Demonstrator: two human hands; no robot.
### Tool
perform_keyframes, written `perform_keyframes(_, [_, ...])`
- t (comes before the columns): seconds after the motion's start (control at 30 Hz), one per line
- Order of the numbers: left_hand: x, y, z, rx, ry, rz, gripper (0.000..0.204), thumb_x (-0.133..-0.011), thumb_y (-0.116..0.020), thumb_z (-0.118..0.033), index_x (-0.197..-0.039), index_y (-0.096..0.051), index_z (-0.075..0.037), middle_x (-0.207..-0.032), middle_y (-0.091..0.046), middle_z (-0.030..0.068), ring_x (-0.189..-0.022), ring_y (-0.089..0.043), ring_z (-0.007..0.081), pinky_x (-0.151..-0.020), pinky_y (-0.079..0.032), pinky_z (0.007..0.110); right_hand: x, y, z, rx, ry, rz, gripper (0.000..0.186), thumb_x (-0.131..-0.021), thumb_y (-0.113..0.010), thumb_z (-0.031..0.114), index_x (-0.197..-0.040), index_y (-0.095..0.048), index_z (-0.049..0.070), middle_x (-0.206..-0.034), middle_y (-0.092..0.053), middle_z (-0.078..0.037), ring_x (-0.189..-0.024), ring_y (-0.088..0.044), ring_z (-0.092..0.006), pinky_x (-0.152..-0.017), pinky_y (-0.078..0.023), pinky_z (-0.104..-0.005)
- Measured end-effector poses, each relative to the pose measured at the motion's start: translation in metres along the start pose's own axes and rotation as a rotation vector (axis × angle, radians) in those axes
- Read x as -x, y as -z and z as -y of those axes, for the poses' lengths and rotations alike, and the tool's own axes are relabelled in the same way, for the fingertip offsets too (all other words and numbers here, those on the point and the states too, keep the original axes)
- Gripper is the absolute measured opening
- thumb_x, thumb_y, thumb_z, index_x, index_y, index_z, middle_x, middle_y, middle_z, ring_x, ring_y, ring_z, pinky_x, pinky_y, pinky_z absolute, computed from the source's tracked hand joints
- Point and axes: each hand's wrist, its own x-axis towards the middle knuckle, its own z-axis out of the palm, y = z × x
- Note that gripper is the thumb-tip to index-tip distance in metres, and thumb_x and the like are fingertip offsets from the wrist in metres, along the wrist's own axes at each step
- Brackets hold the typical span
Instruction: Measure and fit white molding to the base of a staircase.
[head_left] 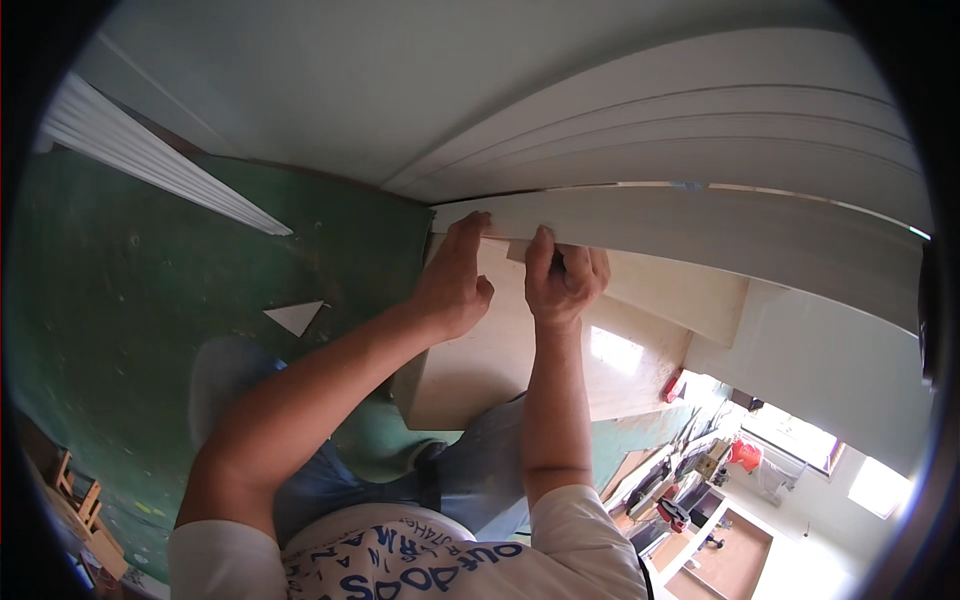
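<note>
A long off-white board (690, 225) runs from the middle of the view to the far right, along the foot of a pale grooved panel (740, 110). The fingers of my left hand (452, 290) reach up and touch the board near its left end, with the thumb held apart below. Just to the right, my right hand (565, 282) grips the board's near edge, its thumb up on the face and its fingers curled. Below both hands stands a beige box-like piece (480, 370); part of it is hidden by my forearms.
Green floor (130, 290) spreads to the left, with a white triangular offcut (295, 318) on it. A white ribbed strip (170, 155) stands at the far left. Wooden pieces (85, 510) lie at the lower left. Cluttered shop goods and a red bag-like thing (744, 455) are at the lower right.
</note>
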Motion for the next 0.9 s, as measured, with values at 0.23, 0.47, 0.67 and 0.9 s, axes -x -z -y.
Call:
perform_keyframes(0.23, [0.001,-0.003,0.01,-0.059,-0.097,-0.045,0.077,-0.084,-0.058,0.004,-0.153,-0.024,0.001,-0.147,-0.037,0.0265,-0.14,-0.038,0.0442,-0.117,-0.037,0.047,0.005,0.004,-0.005,-0.076,-0.043,-0.021,0.023,-0.095,-0.064,0.016,-0.076,-0.064,0.005,-0.07,-0.064,-0.009,-0.061,-0.059,-0.0245,-0.058,-0.046,-0.0365])
perform_keyframes(0.47, [-0.002,-0.004,0.017,-0.013,-0.077,-0.006,0.074,-0.088,-0.053,0.004,-0.155,-0.023,0.0,-0.153,-0.032,0.0245,-0.146,-0.035,0.0397,-0.118,-0.039,0.047,0.008,0.018,-0.003,-0.442,-0.441,-0.197,0.045,-0.107,-0.041,0.021,-0.068,-0.056,0.003,-0.061,-0.051,-0.004,-0.055,-0.046,-0.012,-0.053,-0.034,-0.0291])
perform_keyframes(0.67, [-0.008,-0.01,0.02,0.061,-0.056,0.032,0.075,-0.089,-0.053,0.003,-0.157,-0.023,-0.005,-0.158,-0.03,0.0171,-0.151,-0.03,0.0322,-0.119,-0.037,0.051,0.004,0.024,-0.008,-0.531,-0.517,-0.333,0.047,-0.108,-0.045,0.02,-0.067,-0.057,0.001,-0.062,-0.053,-0.002,-0.057,-0.045,-0.0097,-0.053,-0.035,-0.0274])
perform_keyframes(0.9, [-0.01,-0.008,0.023,0.143,-0.007,0.114,0.075,-0.089,-0.051,0.004,-0.157,-0.022,-0.006,-0.16,-0.027,0.0131,-0.152,-0.025,0.029,-0.12,-0.03,0.055,0.0,0.03,-0.008,-0.771,-0.632,-0.383,0.043,-0.106,-0.051,0.019,-0.068,-0.058,0.0,-0.061,-0.052,-0.002,-0.06,-0.045,-0.009,-0.055,-0.037,-0.0279])
